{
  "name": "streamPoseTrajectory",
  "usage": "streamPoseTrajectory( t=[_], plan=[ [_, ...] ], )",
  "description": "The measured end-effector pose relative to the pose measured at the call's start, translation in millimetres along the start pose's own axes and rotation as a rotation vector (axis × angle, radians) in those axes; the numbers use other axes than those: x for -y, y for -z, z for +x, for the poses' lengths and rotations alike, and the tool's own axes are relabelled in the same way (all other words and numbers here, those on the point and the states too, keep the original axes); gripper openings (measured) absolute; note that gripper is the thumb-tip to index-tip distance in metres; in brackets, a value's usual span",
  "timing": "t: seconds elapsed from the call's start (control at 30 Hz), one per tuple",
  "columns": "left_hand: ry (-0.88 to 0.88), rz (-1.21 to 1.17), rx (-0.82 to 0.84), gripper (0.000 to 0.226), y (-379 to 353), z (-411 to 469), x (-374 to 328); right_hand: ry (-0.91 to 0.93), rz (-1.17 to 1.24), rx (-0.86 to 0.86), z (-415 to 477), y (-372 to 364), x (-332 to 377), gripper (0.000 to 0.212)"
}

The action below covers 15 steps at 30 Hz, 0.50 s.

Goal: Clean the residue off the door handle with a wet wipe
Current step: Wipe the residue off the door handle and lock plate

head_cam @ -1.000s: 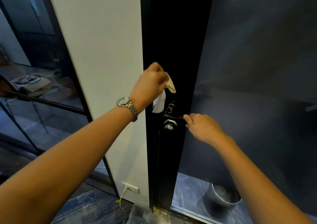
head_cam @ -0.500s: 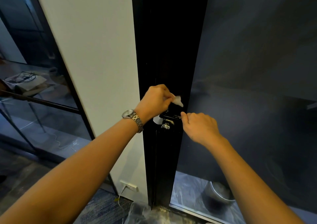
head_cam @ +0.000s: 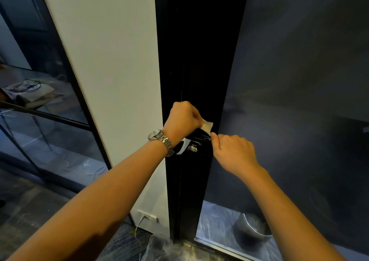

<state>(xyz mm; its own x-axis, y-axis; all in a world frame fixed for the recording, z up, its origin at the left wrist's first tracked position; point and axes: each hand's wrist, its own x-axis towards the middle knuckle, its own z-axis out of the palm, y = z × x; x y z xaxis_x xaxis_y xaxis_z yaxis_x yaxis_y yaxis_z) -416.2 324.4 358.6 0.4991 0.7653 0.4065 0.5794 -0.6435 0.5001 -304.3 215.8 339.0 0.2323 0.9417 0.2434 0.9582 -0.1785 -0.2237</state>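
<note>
I record the door handle [head_cam: 202, 138] on the black door stile [head_cam: 199, 61], its long axis roughly level and its visible end pointing right. Left hand [head_cam: 182, 118], directly over the handle, clutches the wet wipe [head_cam: 207, 126] against it. Right hand [head_cam: 233, 152], fingers curled, has its thumb touching the handle's right end. I cannot tell whether it has a hold.

ACCESS | door handle [head_cam: 201, 138]: closed in by left hand [head_cam: 182, 118] with wet wipe [head_cam: 206, 125] from above-left, right hand [head_cam: 233, 152] holding its right end, lock cylinder [head_cam: 192, 148] just below | open: along door stile [head_cam: 195, 61] above hands | bounds: white wall [head_cam: 111, 81] left, glass pane [head_cam: 299, 81] right
</note>
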Motion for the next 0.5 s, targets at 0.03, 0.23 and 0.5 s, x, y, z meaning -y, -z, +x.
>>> streamPoseTrajectory(
  t=[0.03,0.23,0.5],
  plan=[
    [0.046,-0.058,-0.039,0.012,1.9,-0.9,2.7,0.007,-0.001,-0.003,-0.5,-0.1,0.0,0.046],
    [0.119,-0.033,-0.095,0.015,-8.8,-6.7,-7.2,0.004,-0.021,-0.015,2.4,-2.1,-0.5,0.045],
    [0.155,-0.129,0.003,0.017,13.5,-10.3,2.3,0.014,-0.045,-0.024,1.7,-3.9,-0.7,0.046]
  ],
)
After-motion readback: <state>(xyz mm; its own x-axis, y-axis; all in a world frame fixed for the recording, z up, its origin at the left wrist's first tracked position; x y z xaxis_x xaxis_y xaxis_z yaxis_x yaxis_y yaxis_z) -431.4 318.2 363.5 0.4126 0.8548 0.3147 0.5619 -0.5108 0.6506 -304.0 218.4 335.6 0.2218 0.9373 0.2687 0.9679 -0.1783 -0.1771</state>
